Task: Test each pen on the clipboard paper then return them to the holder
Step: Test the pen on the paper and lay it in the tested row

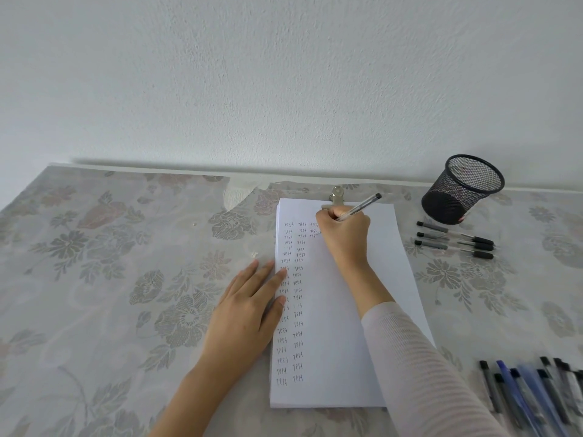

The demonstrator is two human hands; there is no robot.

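The right hand [344,234] rests near the top of the clipboard paper [331,310], its fingers [328,216] closed round a clear pen [359,207] slanted for writing beside the third column of "test" marks, the tip hidden under the hand. The left hand [249,307] lies flat, fingers straight, across the paper's left edge, probably to steady the sheet. Right of the paper's top stands the mesh holder [462,189], three pens [454,241] just beside it, and a blurred pile of pens [533,395] lies on the counter [126,247] off the paper's lower right corner.
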